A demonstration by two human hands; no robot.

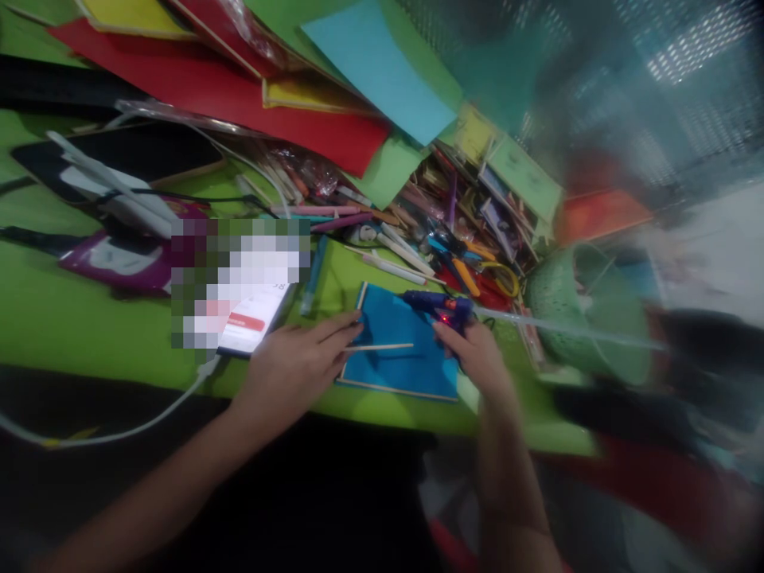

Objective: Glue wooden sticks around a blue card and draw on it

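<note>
A blue sheet [411,370] lies on the green table, with thin wooden strips along its left and bottom edges. My left hand [302,358] reaches over the sheet's left edge and pinches a thin wooden stick [382,347], which points right across the blue surface. On the right, my right hand [474,350] grips a dark blue glue gun [445,306] with a small red light. Its nozzle points left over the sheet's upper part. A long clear glue stick [555,325] sticks out of the gun's back toward the right.
A lit phone [254,318] with a white cable lies left of my left hand. Behind the sheet are scissors [498,278], pens and many loose sticks. A green basket [588,310] stands at the right. Red paper [239,95] and light blue paper [382,68] cover the back.
</note>
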